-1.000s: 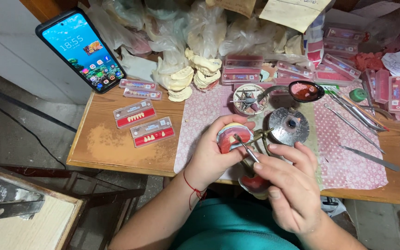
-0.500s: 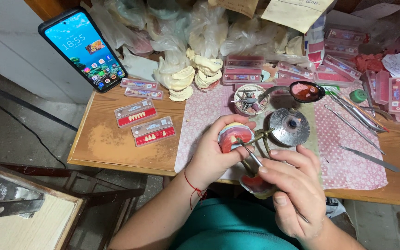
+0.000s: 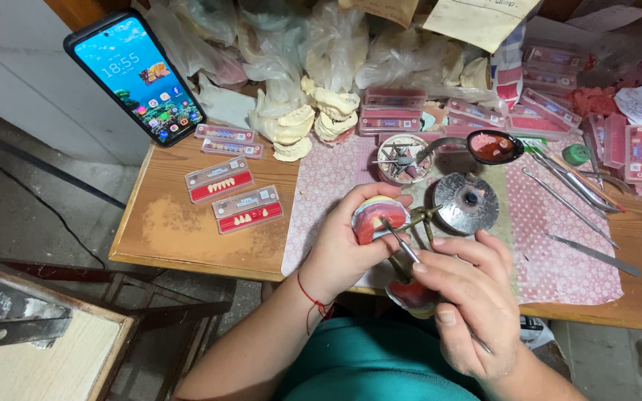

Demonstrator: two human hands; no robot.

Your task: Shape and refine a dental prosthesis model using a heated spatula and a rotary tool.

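Pink wax denture (image 3: 377, 217) sits cupped in the left hand (image 3: 343, 249), fingers closed round it, raised just above the worktop (image 3: 187, 230) edge and tilted toward the wearer, likely so the wax face shows. Right hand (image 3: 469, 304) pinches a thin metal tool (image 3: 403, 241) pen-style; its long axis runs up-left, tip touching the wax. Burner (image 3: 466, 202) and spoon (image 3: 493, 145) just beyond; tooth cards (image 3: 235, 194) left.

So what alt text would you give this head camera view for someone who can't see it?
A left hand holds a pink wax denture model while the right hand works it with a thin metal tool, above a cluttered wooden table holding red tooth cards and a propped smartphone.
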